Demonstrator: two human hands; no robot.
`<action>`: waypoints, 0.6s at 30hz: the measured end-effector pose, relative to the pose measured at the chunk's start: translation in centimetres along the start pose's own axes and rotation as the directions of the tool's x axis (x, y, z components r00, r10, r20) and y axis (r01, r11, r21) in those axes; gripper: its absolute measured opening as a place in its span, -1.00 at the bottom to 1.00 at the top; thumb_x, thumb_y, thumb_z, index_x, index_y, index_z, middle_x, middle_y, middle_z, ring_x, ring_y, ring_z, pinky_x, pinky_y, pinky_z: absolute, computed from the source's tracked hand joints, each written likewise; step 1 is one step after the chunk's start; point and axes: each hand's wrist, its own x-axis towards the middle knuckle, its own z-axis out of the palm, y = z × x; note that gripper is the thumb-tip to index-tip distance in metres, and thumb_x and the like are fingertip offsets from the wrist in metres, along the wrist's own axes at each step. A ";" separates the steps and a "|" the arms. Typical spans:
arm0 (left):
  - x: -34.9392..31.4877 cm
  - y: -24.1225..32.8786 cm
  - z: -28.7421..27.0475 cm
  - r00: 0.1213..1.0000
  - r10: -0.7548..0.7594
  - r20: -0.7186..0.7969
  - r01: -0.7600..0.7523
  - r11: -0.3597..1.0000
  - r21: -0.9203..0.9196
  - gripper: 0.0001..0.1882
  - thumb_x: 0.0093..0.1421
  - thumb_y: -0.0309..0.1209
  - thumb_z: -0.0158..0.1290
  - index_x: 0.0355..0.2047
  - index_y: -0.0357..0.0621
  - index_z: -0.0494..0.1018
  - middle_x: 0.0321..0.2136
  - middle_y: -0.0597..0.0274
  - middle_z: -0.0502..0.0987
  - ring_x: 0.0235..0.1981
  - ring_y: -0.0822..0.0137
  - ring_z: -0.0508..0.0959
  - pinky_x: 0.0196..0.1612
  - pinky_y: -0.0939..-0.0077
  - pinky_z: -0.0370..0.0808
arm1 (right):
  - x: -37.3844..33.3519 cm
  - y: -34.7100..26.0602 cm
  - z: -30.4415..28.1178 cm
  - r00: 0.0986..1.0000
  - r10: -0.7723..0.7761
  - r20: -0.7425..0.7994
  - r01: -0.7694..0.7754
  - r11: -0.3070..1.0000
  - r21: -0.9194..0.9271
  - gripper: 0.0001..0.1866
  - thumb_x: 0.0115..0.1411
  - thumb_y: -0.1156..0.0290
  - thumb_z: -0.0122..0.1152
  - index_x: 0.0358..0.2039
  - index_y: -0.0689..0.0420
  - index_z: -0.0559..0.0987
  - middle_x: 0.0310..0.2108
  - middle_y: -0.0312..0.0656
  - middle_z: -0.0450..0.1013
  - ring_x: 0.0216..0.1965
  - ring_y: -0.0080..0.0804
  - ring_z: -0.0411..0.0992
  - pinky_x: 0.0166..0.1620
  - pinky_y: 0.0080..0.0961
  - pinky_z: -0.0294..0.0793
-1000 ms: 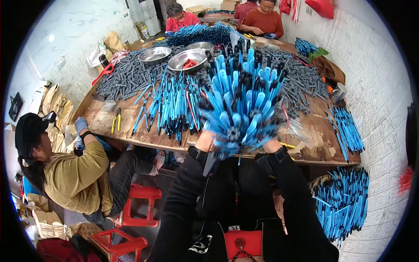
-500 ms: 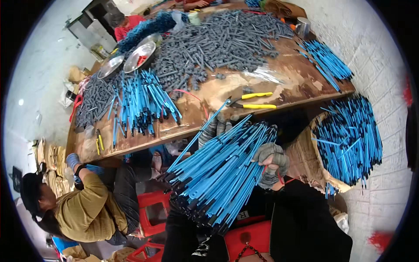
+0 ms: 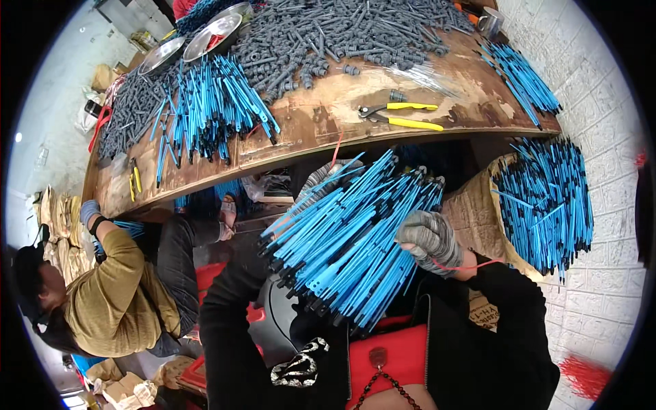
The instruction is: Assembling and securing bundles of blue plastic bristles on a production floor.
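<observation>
A thick bundle of blue plastic sticks with black ends point(image 3: 348, 236) lies slanted above my lap. My left hand point(image 3: 320, 183), in a grey striped glove, grips its far left side; the sticks hide part of the fingers. Beside the bundle's right edge, my gloved right hand point(image 3: 432, 239) is closed in a fist. A thin red strip point(image 3: 486, 262) comes out under that fist and trails across the wrist. Another red end stands up by my left hand. Whether the two ends are one strip under the bundle is hidden.
The wooden table point(image 3: 301, 147) bears yellow-handled pliers point(image 3: 410, 116), a heap of grey plastic parts point(image 3: 342, 34), metal plates point(image 3: 212, 37) and more blue sticks point(image 3: 219, 102). A sack of blue sticks point(image 3: 543, 205) stands at right. Another person point(image 3: 116, 287) sits at left.
My right hand has closed into a fist and turned at the bundle's right edge. The bundle sits slightly higher, and a loose stick at its left has drawn in. The view has tilted downward.
</observation>
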 end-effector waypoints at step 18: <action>-2.5 2.8 1.1 0.896 0.159 0.415 -0.431 0.537 0.725 -0.61 0.30 -0.30 -0.18 0.03 -0.30 0.30 -0.04 0.12 0.42 0.02 0.31 0.37 0.12 0.46 0.26 | 9.3 0.9 1.3 0.809 0.109 0.578 -0.035 0.990 -0.137 -0.79 0.20 0.26 -0.01 -0.43 0.14 0.42 -0.28 -0.16 0.43 -0.12 -0.12 0.40 -0.02 -0.25 0.36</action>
